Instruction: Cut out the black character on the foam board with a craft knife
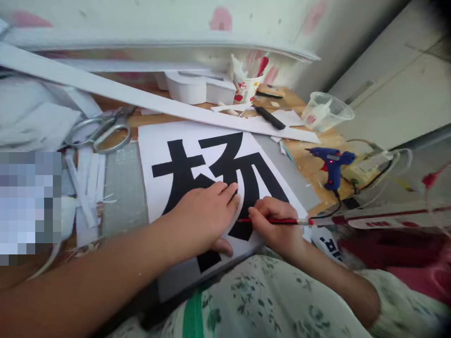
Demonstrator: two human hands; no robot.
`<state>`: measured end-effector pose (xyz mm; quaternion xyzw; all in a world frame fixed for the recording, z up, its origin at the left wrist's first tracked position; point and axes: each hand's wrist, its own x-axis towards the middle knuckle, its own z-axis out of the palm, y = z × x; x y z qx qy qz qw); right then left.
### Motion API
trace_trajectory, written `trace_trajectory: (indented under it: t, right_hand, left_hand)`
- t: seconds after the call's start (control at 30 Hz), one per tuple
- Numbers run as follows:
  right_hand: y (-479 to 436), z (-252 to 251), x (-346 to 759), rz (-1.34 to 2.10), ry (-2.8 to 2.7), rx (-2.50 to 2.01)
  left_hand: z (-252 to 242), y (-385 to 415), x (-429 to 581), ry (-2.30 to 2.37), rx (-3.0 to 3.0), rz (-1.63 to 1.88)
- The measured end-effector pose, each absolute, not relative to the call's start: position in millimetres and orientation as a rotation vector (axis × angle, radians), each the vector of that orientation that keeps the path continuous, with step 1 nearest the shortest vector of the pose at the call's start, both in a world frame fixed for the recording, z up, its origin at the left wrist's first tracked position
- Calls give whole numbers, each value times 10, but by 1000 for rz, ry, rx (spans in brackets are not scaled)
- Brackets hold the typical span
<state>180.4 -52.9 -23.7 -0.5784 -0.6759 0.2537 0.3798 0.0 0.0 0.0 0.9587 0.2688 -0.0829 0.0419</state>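
- Centrally, a white sheet (158, 136) printed with a large black character (225, 142) lies on the worktable; clock directions are taken from its middle, twelve at the far edge.
- Over its right half, toward four o'clock, the right hand (273, 220) pinches a slender red pen or pencil (289, 221). Its long axis runs nearly level across the view, blunt end toward three and tip toward nine.
- That tip sits near the fingertips of the left hand (207, 206), beside a curved black stroke; whether it touches the paper I cannot tell. The right hand is the nearer one, already around the shaft.
- The left hand rests flat on the sheet, grasping nothing, fingers extended toward two o'clock, thumb spread toward five.
- Around the sheet, a gray cutting mat (121, 183) shows at nine, with white paper strips (93, 173) beyond.
- At ten lie metal scissors (109, 123).
- A long white strip (158, 103) slants across the far side from ten to two; a black-handled tool (269, 117) lies over it at one.
- Farther out, a paper cup (246, 87) stands just past twelve, a clear plastic cup (340, 110) at two, and a blue glue gun (333, 166) between two and three.
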Motion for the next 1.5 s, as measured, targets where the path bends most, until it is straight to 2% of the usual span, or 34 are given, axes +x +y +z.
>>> trace_trajectory:
  t: [0.67,0.83,1.07,1.5]
  right_hand:
    - [-444,-245,1836,573,-1646,-1503]
    - [-436,-264,1866,662,-1582,-1474]
    - [-472,-215,1843,1014,-1700,-1192]
    - [-492,-202,1784,965,-1859,-1123]
  left_hand:
    - [53,-19,-3,821,2950,-270]
    - [28,-22,-14,836,2950,-241]
    - [39,-16,-13,820,2961,-180]
    - [73,-17,5,844,2920,-209]
